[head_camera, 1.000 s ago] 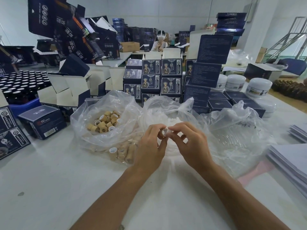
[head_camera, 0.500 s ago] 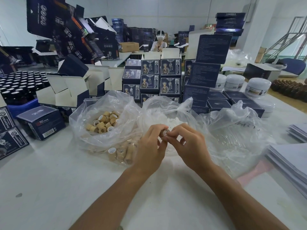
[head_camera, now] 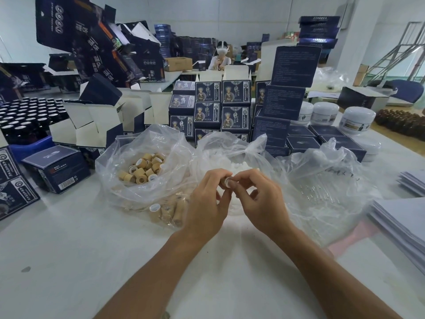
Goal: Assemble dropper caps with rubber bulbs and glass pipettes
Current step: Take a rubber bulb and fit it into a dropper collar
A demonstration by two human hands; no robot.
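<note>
We are in a packing workshop: printed navy cartons (head_camera: 235,92) stacked at twelve o'clock, capped dark bottles (head_camera: 25,116) at ten, white jars (head_camera: 325,112) at two.

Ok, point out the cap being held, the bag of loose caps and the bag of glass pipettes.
held cap (head_camera: 227,181): head view, its pale open end between both hands' fingertips.
bag of loose caps (head_camera: 147,139): head view, upper plastic wall.
bag of glass pipettes (head_camera: 331,155): head view, crumpled top.
</note>
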